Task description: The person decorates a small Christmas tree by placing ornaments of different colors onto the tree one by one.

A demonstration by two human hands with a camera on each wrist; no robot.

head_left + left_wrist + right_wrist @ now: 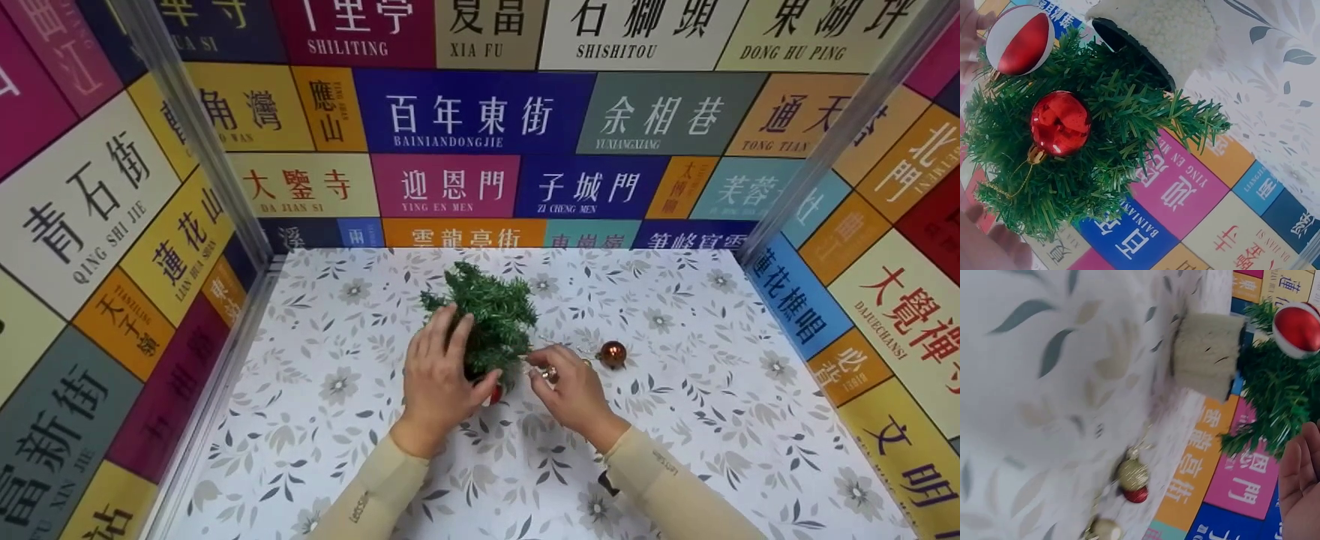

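Note:
A small green artificial Christmas tree (495, 300) stands between the two hands, its pale round base (1207, 351) on the table. My left hand (442, 367) rests along the tree's left side, fingers spread against the branches. Beside that thumb hangs a red-and-white bauble (1019, 39). A shiny red bauble (1060, 122) with a gold cord sits among the branches. My right hand (574, 390) is at the tree's right side, thumb and index fingertips close together by the lower branches; I cannot tell whether they pinch anything.
Right of the tree lie a copper-red bauble (613, 354), a gold glitter bauble (1133, 473) and another gold bauble (1106, 530). The tabletop (330, 450) has a leaf-and-flower print. Panels with large lettering (480, 112) enclose the back and sides.

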